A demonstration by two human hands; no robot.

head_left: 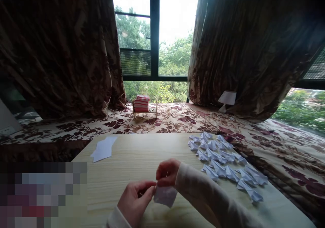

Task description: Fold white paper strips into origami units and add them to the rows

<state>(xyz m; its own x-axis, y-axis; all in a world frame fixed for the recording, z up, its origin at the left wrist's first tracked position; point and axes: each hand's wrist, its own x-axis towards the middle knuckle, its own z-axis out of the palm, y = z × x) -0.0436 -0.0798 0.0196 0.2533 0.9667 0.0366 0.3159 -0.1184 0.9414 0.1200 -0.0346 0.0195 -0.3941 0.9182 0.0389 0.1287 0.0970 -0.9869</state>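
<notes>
Both hands pinch one small white folded paper just above the light wooden table. My left hand grips its left edge with fingers curled. From above, my right hand holds its top edge, fingers closed. Several folded white paper pieces lie spread on the table's right side, right of my right sleeve. A small stack of flat white paper sits at the table's far left.
A floral-patterned cushioned ledge runs behind the table below a window with dark curtains. On it stand a small wooden toy bed with striped bedding and a small white lamp. A blurred-out patch covers the lower left.
</notes>
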